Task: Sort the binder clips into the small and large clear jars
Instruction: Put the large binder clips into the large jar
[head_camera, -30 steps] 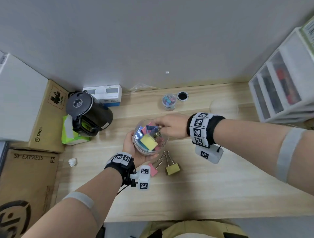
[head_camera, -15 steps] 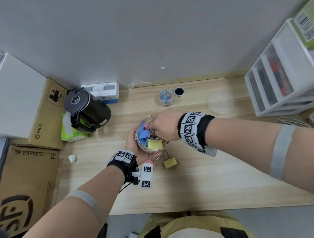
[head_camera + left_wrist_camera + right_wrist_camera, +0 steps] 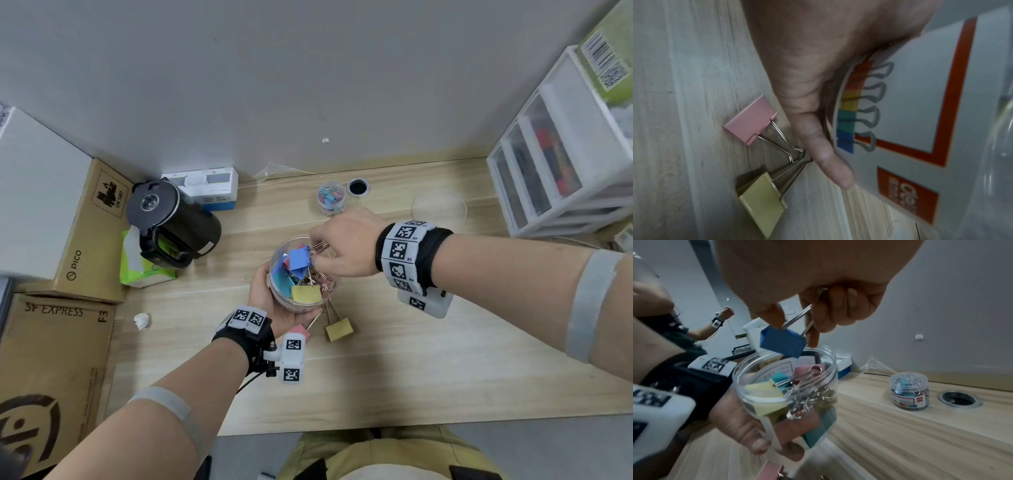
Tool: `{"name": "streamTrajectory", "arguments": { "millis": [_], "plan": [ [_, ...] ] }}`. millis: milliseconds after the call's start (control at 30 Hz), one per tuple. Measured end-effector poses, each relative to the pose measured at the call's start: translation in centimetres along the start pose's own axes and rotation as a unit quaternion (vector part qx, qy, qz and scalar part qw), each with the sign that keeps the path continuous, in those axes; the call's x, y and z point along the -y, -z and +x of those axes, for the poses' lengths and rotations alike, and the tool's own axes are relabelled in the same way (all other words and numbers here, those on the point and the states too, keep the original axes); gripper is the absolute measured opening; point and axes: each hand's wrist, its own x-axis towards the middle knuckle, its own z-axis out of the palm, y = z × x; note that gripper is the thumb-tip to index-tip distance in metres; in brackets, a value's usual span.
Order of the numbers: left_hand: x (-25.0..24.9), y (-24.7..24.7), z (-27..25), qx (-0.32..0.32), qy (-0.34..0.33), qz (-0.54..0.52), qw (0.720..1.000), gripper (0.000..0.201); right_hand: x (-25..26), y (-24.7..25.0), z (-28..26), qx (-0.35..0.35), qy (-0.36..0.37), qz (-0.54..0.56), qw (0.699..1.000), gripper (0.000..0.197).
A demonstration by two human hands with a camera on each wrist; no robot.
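Blue enamel hangs from the right hand [image 3: 830, 305], whose thumb and fingers pinch the wire handles of a large blue binder clip [image 3: 782, 343] so that its body dangles mouth-down just over the rim of the large clear jar [image 3: 785, 386]; gripping by the handles keeps the fingers out of the jar's mouth, and by my reading the clip is about to be let go into it. The left hand [image 3: 270, 301] cups that jar from below and behind, fingers and thumb curled round its labelled wall, and holds it lifted off the desk [image 3: 411, 359] and tilted toward the right hand, presumably to shorten the drop and offer a wider opening; inside lie yellow, teal and pink large clips with their wire loops tangled together.

Under the jar, two large clips remain on the wood: a pink clip [image 3: 751, 119] and a yellow clip [image 3: 762, 203], handles crossing and touching, just beside the left thumb, so this sorting looks nearly finished yet not done. Farther back, near the wall, stands the small clear jar [image 3: 331, 198], filled with small coloured clips and well apart from the hands, with a black cable hole [image 3: 358, 187] just beside it; a clear round lid [image 3: 439, 209] lies to its right, and a black kettle [image 3: 171, 222] sits at the left.
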Motion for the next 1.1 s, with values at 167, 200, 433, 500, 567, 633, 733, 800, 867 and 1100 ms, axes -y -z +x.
{"name": "streamTrajectory", "arguments": {
  "millis": [167, 200, 433, 500, 567, 633, 733, 800, 867, 1100],
  "plan": [
    [0.0, 0.1, 0.1, -0.012, -0.004, -0.005, 1.000, 0.073, -0.6, 0.8, 0.7, 0.086, -0.013, 0.091, 0.992, 0.019],
    [0.0, 0.1, 0.1, -0.011, -0.005, -0.008, 1.000, 0.071, -0.6, 1.0, 1.0, 0.106, -0.010, 0.118, 0.987, 0.019],
    [0.0, 0.1, -0.2, -0.004, 0.001, -0.001, 1.000, 0.072, -0.3, 1.7, 2.3, 0.111, -0.030, 0.259, 0.959, 0.012],
    [0.0, 0.2, -0.3, -0.005, 0.009, -0.005, 1.000, 0.072, 0.1, 1.8, 2.7, 0.125, -0.041, 0.255, 0.958, 0.025],
    [0.1, 0.3, -0.2, -0.010, 0.017, -0.012, 1.000, 0.074, 0.8, 2.1, 3.3, 0.138, -0.028, 0.194, 0.971, 0.034],
    [0.1, 0.5, -0.1, -0.013, 0.021, -0.014, 1.000, 0.074, 1.4, 2.3, 3.8, 0.153, -0.002, 0.108, 0.982, 0.034],
    [0.1, 0.3, -0.4, -0.014, 0.025, -0.016, 0.999, 0.077, 2.4, 1.9, 4.4, 0.188, 0.041, 0.022, 0.981, 0.028],
    [0.1, 0.1, -0.8, -0.015, 0.024, -0.015, 0.999, 0.076, 2.9, 1.0, 4.7, 0.205, 0.076, -0.008, 0.976, 0.027],
    [0.1, 0.1, -1.0, -0.015, 0.016, -0.019, 1.000, 0.071, 2.9, 0.0, 4.9, 0.187, 0.110, -0.003, 0.976, 0.036],
    [0.0, 1.8, -1.4, -0.009, -0.007, -0.039, 0.999, 0.069, 2.3, -3.0, 5.3, 0.131, 0.129, 0.146, 0.972, 0.054]
  ]
}}
